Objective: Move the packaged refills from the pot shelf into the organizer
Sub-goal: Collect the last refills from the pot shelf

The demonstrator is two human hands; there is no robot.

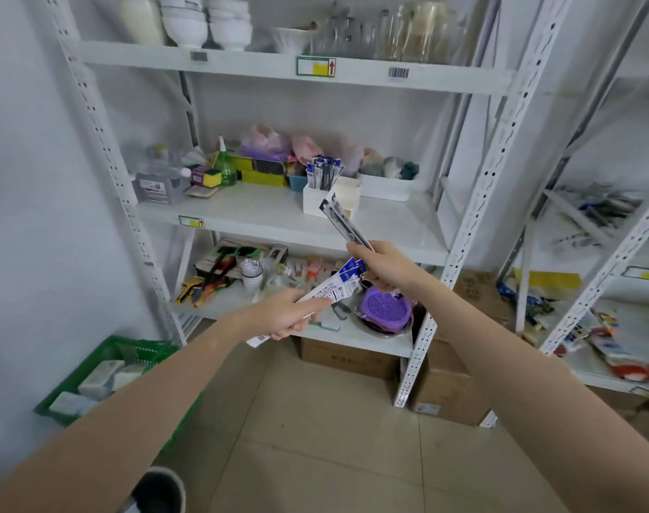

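Observation:
My right hand point(384, 266) grips a couple of long packaged refills point(343, 220), their upper ends pointing up and left just in front of the white organizer point(347, 196). That organizer stands on the middle shelf and holds several blue-and-white refill packs point(323, 171) upright. My left hand point(287, 316) holds another bunch of packaged refills point(334, 290) with white-and-blue labels, angled up to the right toward my right hand. Both hands hover in front of the lower shelf point(371, 346).
A purple strainer in a metal bowl point(384, 309), tools, cups and brushes lie on the lower shelf. The middle shelf carries a spray bottle point(226, 168), sponges and white bins. Bowls and glasses fill the top shelf. A green basket point(130, 353) and cardboard boxes sit on the floor.

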